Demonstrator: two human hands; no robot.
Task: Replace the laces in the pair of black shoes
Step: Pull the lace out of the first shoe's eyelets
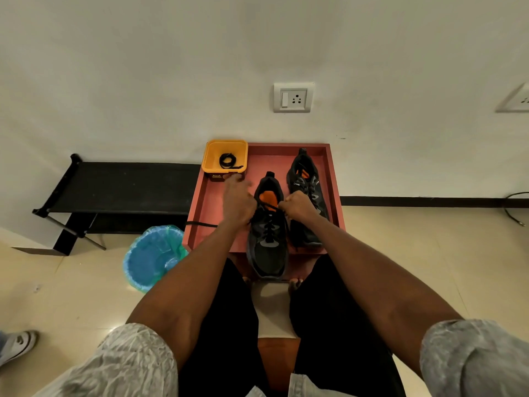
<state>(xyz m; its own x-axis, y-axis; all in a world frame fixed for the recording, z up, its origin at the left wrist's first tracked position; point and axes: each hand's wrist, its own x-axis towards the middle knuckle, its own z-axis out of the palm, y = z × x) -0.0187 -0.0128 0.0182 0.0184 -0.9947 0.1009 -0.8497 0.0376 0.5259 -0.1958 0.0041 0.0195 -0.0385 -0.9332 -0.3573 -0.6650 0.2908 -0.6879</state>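
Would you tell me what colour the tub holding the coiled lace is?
Yellow tub, shown best in the head view.

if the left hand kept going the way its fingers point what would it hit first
Most likely the yellow tub holding a coiled black lace. The left hand has blurred fingertips pointing at the tub's near wall; depth is unclear, so whether they already touch it can't be told.

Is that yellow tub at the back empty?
No. The square yellow plastic tub holds a coiled black lace on its bottom.
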